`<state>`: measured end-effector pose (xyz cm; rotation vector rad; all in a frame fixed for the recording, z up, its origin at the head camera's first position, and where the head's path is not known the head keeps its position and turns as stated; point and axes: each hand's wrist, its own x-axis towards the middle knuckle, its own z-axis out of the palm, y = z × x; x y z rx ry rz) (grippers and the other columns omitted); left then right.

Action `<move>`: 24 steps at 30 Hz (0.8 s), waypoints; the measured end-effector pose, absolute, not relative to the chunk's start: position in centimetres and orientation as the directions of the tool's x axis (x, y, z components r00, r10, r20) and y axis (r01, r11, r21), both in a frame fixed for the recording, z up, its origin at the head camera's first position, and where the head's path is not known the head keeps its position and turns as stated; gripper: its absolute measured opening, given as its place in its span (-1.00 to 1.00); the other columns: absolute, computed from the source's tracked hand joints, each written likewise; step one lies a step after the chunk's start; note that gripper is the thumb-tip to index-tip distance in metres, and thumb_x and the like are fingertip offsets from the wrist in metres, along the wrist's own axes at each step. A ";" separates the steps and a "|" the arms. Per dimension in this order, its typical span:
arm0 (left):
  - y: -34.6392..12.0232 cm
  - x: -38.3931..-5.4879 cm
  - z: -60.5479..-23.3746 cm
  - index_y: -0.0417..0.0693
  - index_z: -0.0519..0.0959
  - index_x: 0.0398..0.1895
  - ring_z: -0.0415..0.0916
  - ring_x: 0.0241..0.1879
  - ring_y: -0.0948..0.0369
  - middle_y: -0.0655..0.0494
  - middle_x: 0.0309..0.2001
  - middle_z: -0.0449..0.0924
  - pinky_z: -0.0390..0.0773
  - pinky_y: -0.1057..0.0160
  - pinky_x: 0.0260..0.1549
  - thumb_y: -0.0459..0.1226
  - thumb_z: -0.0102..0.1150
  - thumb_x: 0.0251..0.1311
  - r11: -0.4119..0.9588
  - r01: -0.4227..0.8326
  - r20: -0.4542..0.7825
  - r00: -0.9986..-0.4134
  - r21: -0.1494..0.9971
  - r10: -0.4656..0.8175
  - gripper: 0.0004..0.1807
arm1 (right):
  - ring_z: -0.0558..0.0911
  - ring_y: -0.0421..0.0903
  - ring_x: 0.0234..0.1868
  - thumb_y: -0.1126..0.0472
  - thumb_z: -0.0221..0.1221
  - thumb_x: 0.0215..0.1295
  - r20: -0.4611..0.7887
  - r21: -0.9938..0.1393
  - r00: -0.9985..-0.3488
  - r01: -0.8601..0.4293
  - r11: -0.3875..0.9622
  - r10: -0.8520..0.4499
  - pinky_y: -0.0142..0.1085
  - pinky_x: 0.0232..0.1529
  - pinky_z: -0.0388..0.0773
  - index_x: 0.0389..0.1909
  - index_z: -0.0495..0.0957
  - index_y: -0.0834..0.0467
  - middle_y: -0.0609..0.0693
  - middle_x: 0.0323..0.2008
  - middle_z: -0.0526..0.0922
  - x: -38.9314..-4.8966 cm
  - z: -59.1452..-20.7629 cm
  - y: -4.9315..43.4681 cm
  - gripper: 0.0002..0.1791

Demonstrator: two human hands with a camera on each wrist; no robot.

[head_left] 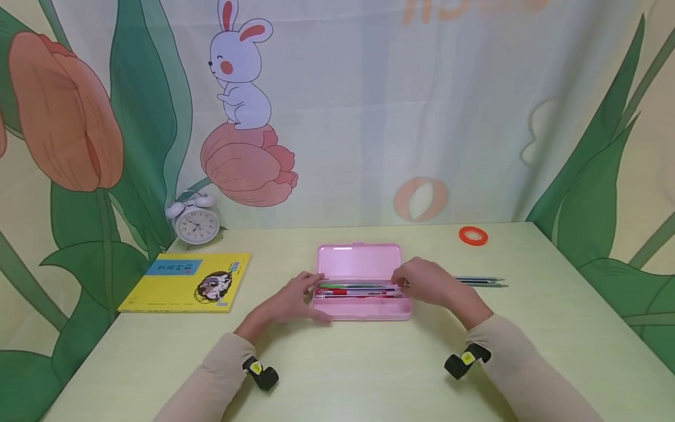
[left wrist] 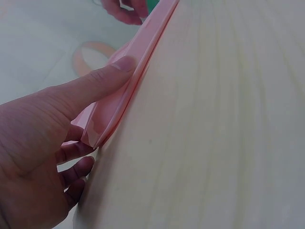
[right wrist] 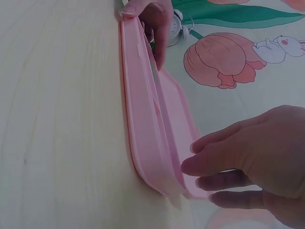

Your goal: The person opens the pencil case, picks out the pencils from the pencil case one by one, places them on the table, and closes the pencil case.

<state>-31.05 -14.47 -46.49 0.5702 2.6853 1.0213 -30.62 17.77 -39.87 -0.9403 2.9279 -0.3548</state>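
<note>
A pink pencil case (head_left: 343,310) lies with its lid (head_left: 358,261) folded back. Several pens (head_left: 358,291), some red and one green-ended, lie lengthwise inside it. My left hand (head_left: 292,299) grips the case's left end; in the left wrist view its thumb (left wrist: 125,64) presses the near rim and the fingers curl around the corner. Over the case's right end is my right hand (head_left: 424,281), close to the pen ends. In the right wrist view the right hand's fingers (right wrist: 224,180) are loosely bent beside the lid, with nothing seen between them and the thumb.
Some pencils (head_left: 490,285) lie on the table just right of my right hand. A red ring (head_left: 473,236) is at the back right. On the left are a yellow book (head_left: 179,293) and a white alarm clock (head_left: 197,225). A printed curtain (head_left: 348,117) hangs behind the table.
</note>
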 end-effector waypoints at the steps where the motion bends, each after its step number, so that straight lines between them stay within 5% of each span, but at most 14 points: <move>1: -14.5 -31.1 -46.5 0.10 0.22 0.55 0.16 0.39 -0.01 0.00 0.40 0.23 0.27 -0.16 0.33 0.17 0.61 -0.23 0.683 0.280 -0.058 -0.903 0.674 0.427 0.21 | 0.54 -0.15 -0.37 0.35 0.39 0.19 0.027 -0.223 -0.812 -0.573 0.789 -0.582 -0.28 -0.21 0.62 -0.15 0.76 0.17 -0.09 -0.38 0.69 -30.7 -39.9 17.6 -0.80; 10: -14.4 -30.9 -46.5 0.09 0.22 0.54 0.15 0.38 -0.03 -0.02 0.41 0.22 0.30 -0.18 0.30 0.14 0.61 -0.21 0.676 0.275 -0.057 -0.903 0.683 0.425 0.19 | 0.55 -0.15 -0.35 0.36 0.39 0.19 0.018 -0.223 -0.805 -0.582 0.782 -0.593 -0.25 -0.14 0.63 -0.16 0.76 0.18 -0.06 -0.34 0.70 -31.9 -40.7 16.5 -0.81; 24: -14.2 -30.7 -46.1 0.12 0.22 0.55 0.16 0.39 -0.03 -0.01 0.39 0.24 0.28 -0.18 0.31 0.14 0.62 -0.22 0.688 0.256 -0.068 -0.911 0.679 0.407 0.19 | 0.49 -0.12 -0.47 0.43 0.27 0.23 -0.009 -0.019 -0.781 -0.625 0.781 -0.625 -0.28 -0.32 0.54 -0.31 0.72 0.15 -0.08 -0.49 0.60 -32.4 -41.3 15.0 -0.87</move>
